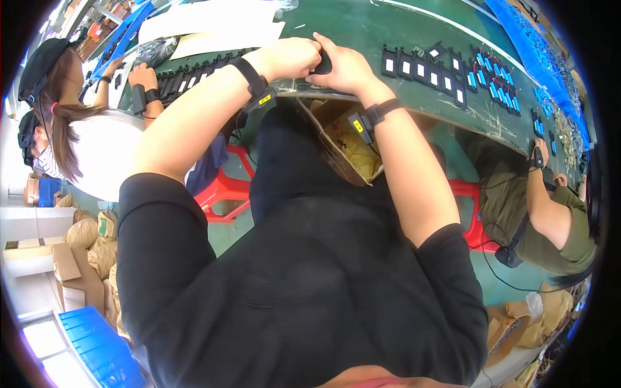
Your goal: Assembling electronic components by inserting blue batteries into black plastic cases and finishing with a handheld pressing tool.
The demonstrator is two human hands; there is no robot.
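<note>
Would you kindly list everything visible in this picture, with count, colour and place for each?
Small black part: one, black, pinched between both hands at the table edge.
Green work table: one, dark green, across the top.
Black rectangular frames with white centres: a row, right of the hands.
Blue-topped small parts: a cluster, far right on the table.
Black frames: a row, left of the hands.
White sheets: several, upper left.
Cardboard box: one, brown, under the table edge.
Red plastic stools: two, beside the person.
Blue crate: one, lower left.
Co-workers: one on the left, one on the right.
Left hand: grip on the part, black wrist strap.
Right hand: grip on the part, black wrist strap.
</note>
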